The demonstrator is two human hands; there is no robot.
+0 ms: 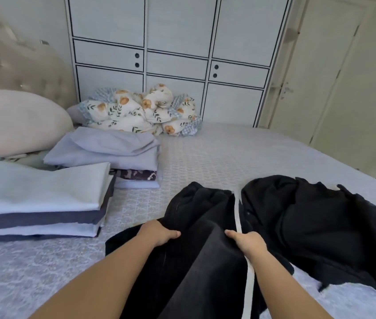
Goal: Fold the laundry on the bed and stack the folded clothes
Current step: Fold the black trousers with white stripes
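Note:
Black trousers (pixel 205 256) with a white side stripe lie lengthwise on the bed (pixel 217 153) in front of me. My left hand (pixel 159 233) grips their left edge. My right hand (pixel 245 242) grips the right edge at the stripe. A second black garment (pixel 316 224) lies crumpled to the right, touching the trousers. At the left stand two stacks of folded clothes: a near one (pixel 37 201) of white and dark grey pieces, and a farther one (pixel 108 153) topped with pale lilac cloth.
A crumpled floral blanket (pixel 141 111) sits at the far side of the bed. A beige pillow (pixel 14 120) leans on the tufted headboard at the left. A white wardrobe (pixel 171 54) stands behind the bed, a door (pixel 334 77) to the right.

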